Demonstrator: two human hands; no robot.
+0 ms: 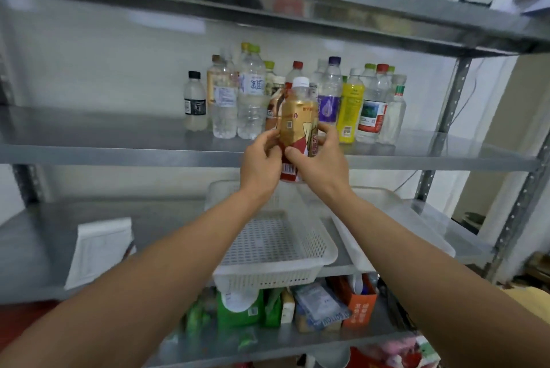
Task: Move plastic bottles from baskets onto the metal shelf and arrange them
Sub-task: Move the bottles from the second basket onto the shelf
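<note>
Head view: gold-labelled bottle point(297, 120), white cap, held near upright in the air just in front of the front lip of the metal shelf point(104, 135), middle level; its base hangs below the lip. Both hands are on its lower half. Left hand point(260, 159) has its fingers curled against the left side; right hand point(321, 159) has its thumb across the front of the label and its fingers wrapped round the right side. Directly behind the held bottle stands a packed cluster of bottles on that level. A brown-labelled bottle point(273, 105) is just behind it to the left, a purple-labelled bottle point(329, 99) just behind to the right, then a yellow bottle point(351, 111). Clear bottles with green, red and white caps fill the back rows. A small black-capped bottle point(195, 102) stands at the cluster's left end, with bare shelf beyond it. One level down, under the forearms, sits a white perforated basket point(276, 248), floor showing. A second white basket point(401, 219) sits beside it on the right, partly hidden by the right forearm. A white pouch point(98, 248) lies to the left. The lowest level holds green packets point(238, 311) and an orange box point(361, 305). The top level's goods are blurred.
</note>
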